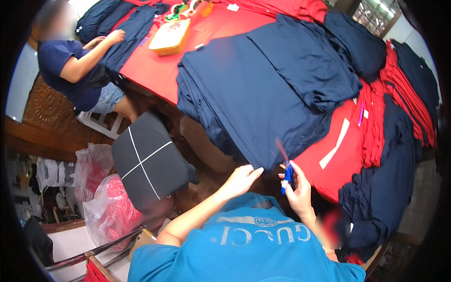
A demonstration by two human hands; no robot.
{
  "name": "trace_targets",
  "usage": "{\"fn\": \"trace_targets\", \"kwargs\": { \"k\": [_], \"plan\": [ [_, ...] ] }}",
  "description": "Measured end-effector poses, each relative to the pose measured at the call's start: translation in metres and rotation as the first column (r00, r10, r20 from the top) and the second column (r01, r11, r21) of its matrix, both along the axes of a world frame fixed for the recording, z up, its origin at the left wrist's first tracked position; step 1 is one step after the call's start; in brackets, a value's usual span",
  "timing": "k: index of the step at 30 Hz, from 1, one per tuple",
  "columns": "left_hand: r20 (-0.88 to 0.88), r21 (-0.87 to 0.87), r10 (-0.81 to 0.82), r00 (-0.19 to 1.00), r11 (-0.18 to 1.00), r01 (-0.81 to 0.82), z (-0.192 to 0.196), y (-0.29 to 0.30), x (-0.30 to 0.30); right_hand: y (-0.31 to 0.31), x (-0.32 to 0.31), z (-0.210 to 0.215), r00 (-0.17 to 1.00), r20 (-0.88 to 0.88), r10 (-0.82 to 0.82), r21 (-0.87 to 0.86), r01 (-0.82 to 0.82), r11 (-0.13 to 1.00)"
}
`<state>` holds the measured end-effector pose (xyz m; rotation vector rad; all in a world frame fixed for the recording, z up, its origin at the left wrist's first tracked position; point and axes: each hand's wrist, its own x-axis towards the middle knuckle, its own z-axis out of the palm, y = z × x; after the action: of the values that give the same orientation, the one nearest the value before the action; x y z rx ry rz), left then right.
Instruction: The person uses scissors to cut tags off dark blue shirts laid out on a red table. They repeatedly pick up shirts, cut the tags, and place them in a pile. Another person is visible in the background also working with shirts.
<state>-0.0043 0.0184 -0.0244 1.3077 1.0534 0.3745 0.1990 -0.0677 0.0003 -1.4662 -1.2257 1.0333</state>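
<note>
A pile of navy blue cloth pieces (249, 89) covers the middle of the table and hangs over its near edge. At the pile's near corner my left hand (239, 181) is closed, thumb against fingers, on the edge of the navy cloth. My right hand (297, 190) grips a small cutting tool with a blue handle (288, 178), which looks like thread snips. Its thin, reddish blade end points away from me, over the cloth, and is blurred. The two hands are apart, just in front of my chest.
Red cloth (333, 150) covers the table. A yellow box (170, 36) stands at the far side. More navy and red garments (376, 188) are heaped on the right. A tied black bundle (145, 160) and pink-filled plastic bags (112, 207) sit left. Another person (70, 70) handles cloth at far left.
</note>
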Motion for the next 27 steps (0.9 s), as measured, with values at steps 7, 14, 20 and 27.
{"fn": "trace_targets", "kwargs": {
  "k": [7,14,20,27],
  "plan": [
    [0.544,-0.356,0.400,0.738,0.906,-0.229,0.020,-0.004,-0.013,0.066,-0.032,0.041,0.669,0.643,0.372,0.207,-0.620,0.757],
    [0.165,0.198,0.501,0.850,0.827,-0.526,-0.013,0.032,-0.051,0.212,0.008,0.052,0.984,0.142,0.104,0.380,-0.152,0.912],
    [0.223,-0.067,0.480,0.848,0.876,-0.478,-0.027,0.040,-0.038,0.298,0.292,0.058,0.711,-0.428,-0.558,0.406,0.703,0.584],
    [0.089,0.497,0.633,0.769,0.641,-0.585,-0.032,0.027,-0.021,0.161,0.306,0.004,0.654,-0.223,-0.723,0.424,0.733,0.533]
  ]
}}
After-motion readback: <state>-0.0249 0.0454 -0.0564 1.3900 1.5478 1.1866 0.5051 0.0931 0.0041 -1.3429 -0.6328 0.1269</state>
